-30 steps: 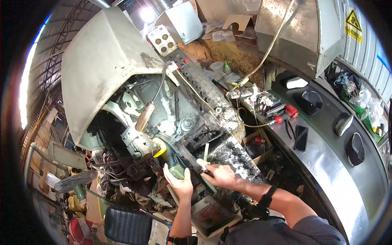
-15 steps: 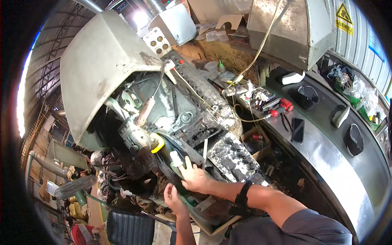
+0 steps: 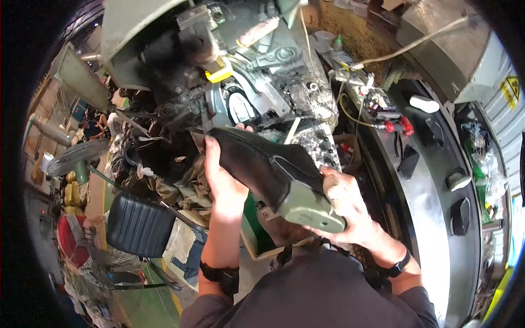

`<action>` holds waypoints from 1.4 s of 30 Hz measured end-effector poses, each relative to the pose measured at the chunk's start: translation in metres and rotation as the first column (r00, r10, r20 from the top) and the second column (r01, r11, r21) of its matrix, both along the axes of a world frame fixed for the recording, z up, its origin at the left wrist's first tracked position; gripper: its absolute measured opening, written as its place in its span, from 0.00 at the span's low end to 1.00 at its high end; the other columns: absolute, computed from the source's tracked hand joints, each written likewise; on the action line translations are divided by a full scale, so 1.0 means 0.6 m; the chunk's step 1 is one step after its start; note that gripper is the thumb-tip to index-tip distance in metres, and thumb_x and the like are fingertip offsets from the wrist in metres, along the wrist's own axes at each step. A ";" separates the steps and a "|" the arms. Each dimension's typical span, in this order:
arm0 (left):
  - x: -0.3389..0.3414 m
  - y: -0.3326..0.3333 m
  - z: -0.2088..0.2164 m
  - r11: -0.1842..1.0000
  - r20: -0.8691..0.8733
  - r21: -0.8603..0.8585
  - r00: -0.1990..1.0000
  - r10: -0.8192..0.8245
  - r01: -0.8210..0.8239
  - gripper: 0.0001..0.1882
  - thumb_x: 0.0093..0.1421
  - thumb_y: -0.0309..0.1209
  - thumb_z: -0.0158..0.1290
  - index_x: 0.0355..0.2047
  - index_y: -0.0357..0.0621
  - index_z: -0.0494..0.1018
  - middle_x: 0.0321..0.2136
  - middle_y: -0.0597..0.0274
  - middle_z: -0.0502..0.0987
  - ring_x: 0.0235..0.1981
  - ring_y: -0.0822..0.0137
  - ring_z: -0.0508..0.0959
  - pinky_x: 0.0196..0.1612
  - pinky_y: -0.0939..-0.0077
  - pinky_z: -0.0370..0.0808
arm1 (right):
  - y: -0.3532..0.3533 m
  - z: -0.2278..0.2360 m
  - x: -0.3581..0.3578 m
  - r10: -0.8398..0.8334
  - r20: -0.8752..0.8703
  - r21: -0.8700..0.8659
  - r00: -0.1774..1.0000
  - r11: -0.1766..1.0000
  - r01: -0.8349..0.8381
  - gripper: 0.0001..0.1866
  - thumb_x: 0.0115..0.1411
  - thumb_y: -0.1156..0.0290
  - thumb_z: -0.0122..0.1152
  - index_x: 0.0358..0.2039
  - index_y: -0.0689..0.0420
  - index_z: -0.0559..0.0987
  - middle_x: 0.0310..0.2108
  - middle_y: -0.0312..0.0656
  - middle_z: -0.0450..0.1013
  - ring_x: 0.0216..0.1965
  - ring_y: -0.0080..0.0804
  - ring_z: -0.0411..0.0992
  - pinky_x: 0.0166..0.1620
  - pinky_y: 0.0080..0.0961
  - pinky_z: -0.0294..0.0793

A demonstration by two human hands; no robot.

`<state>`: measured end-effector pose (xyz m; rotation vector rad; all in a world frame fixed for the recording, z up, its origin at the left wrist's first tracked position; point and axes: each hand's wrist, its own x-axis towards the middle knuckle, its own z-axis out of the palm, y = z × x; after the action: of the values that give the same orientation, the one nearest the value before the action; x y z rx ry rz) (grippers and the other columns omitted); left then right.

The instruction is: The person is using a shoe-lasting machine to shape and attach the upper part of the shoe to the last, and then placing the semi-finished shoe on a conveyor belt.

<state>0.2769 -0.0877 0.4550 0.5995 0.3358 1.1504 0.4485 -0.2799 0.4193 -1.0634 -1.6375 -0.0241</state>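
Close in front of me I hold a black shoe upper (image 3: 254,164) stretched over a pale green shoe last (image 3: 311,205). The toe end points up and left; the last's bare green end, with a small hole in it, is toward my body at lower right. My left hand (image 3: 221,177) supports the toe end, thumb along its side and some fingers hidden beneath. Around the heel end closes my right hand (image 3: 350,205). Just beyond the shoe stands a machine with a yellow-edged part (image 3: 220,72) and a shiny horseshoe-shaped metal piece (image 3: 239,106).
At right a curved conveyor (image 3: 407,191) carries several shoe pieces, a dark phone (image 3: 408,162) and a red-ended tool (image 3: 402,126). A black padded chair (image 3: 139,224) stands at lower left. The machine's light hood (image 3: 139,24) overhangs the far left.
My hands, empty of any shoe and low by the machine before, now hold the black upper on its last. My view has shifted nearer and lower, and the machine sits higher in it.
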 end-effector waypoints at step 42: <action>0.626 -0.639 -0.277 0.216 -0.692 -0.316 -0.069 -0.719 0.924 0.34 0.62 0.49 0.61 0.57 0.33 0.68 0.46 0.55 0.77 0.47 0.66 0.77 0.51 0.72 0.75 | -0.727 -0.225 0.108 -0.584 -0.763 -0.607 -0.278 0.499 0.618 0.36 0.52 0.70 0.75 0.60 0.62 0.72 0.50 0.45 0.76 0.52 0.30 0.73 0.55 0.29 0.72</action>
<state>0.6524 -0.4711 0.2888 1.2979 0.3881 -0.4669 0.5135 -0.7159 0.2841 -1.3387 0.3415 -0.0310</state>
